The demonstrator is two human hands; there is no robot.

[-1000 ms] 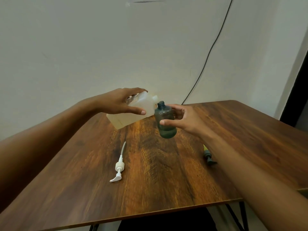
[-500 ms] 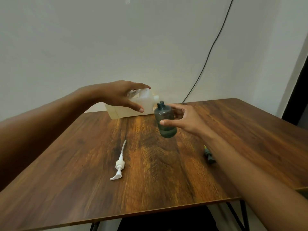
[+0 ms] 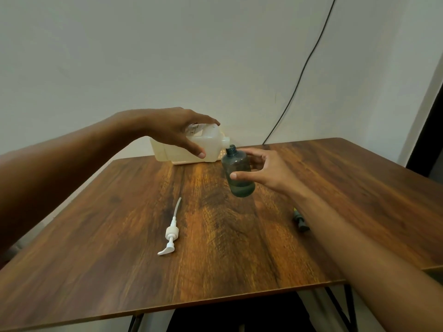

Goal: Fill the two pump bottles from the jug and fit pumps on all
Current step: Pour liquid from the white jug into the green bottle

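My left hand [image 3: 178,133] grips a translucent white jug [image 3: 206,146], tipped on its side above the table's far edge. Its spout points right, at the open neck of a dark teal bottle [image 3: 237,172]. My right hand [image 3: 261,170] holds that bottle slightly tilted above the table; a little liquid shows in its base. A white pump [image 3: 171,233] with its long tube lies on the table near the middle left. A dark pump [image 3: 299,220] lies to the right, partly hidden behind my right forearm.
The wooden table [image 3: 119,271] stands against a white wall. A black cable [image 3: 302,75] runs down the wall to the table's far edge. Black table legs [image 3: 340,305] show below the front edge.
My left hand has lifted the jug's base and levelled it more onto its side, spout at the bottle's neck. The bottle in my right hand has hardly moved.
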